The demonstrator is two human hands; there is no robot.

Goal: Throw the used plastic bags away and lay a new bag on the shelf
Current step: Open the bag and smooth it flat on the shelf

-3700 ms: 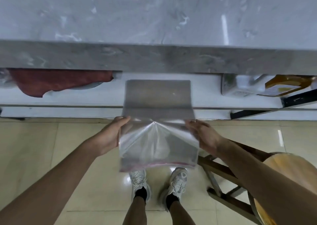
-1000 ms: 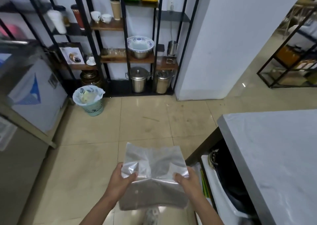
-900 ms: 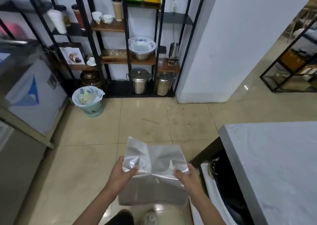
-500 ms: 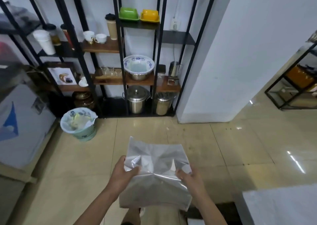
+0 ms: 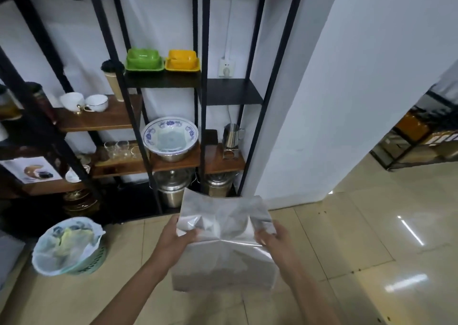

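I hold a clear, creased plastic bag [image 5: 223,245] in front of me with both hands. My left hand [image 5: 177,238] grips its left edge and my right hand [image 5: 273,238] grips its right edge, about halfway up. The bag hangs over the tiled floor, its top edge reaching the foot of a black metal shelf rack [image 5: 203,101]. A green waste bin [image 5: 71,247] lined with a white bag and holding rubbish stands on the floor to the lower left of my left hand.
The rack carries cups [image 5: 84,102], a green dish [image 5: 143,60], a yellow dish [image 5: 183,60], a blue-patterned bowl [image 5: 170,136], glasses and steel pots [image 5: 171,188]. One black shelf [image 5: 230,93] is bare. A white wall corner [image 5: 347,101] stands right; tiled floor opens beyond it.
I have moved away from the grey counter and closer to the rack. The bin and shelves now appear nearer. Both hands keep the same grip on the bag.
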